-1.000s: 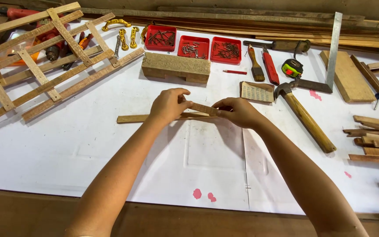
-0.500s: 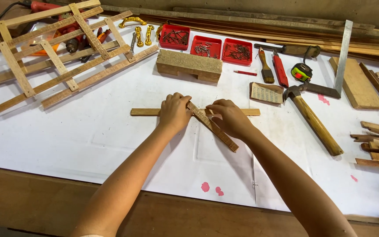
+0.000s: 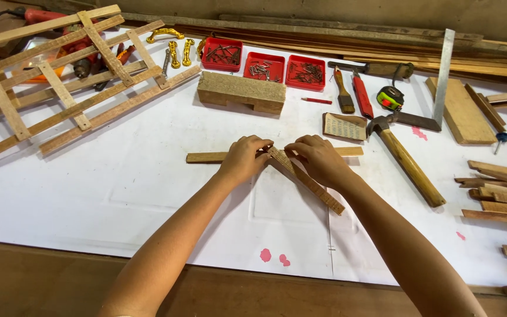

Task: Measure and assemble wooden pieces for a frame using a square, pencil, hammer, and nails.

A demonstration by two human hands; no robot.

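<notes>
Two thin wooden slats lie crossed on the white sheet (image 3: 118, 194). One long slat (image 3: 206, 157) runs left to right. A second, diagonal slat (image 3: 312, 185) slants from the crossing down to the right. My left hand (image 3: 243, 158) grips the slats at the crossing from the left. My right hand (image 3: 318, 159) pinches the top end of the diagonal slat from the right. The crossing itself is hidden under my fingers.
A slatted wooden frame (image 3: 60, 76) lies far left, a wood block (image 3: 240, 93) ahead, three red trays of nails (image 3: 263, 64) behind it. A hammer (image 3: 406, 158), sandpaper block (image 3: 345, 126), tape measure (image 3: 389, 97), metal square (image 3: 441, 82) and loose slats (image 3: 500, 194) sit right.
The diagonal slat has swung under my hands, its free end now lying lower right on the sheet. My hands stay together at the crossing; the view shifted slightly.
</notes>
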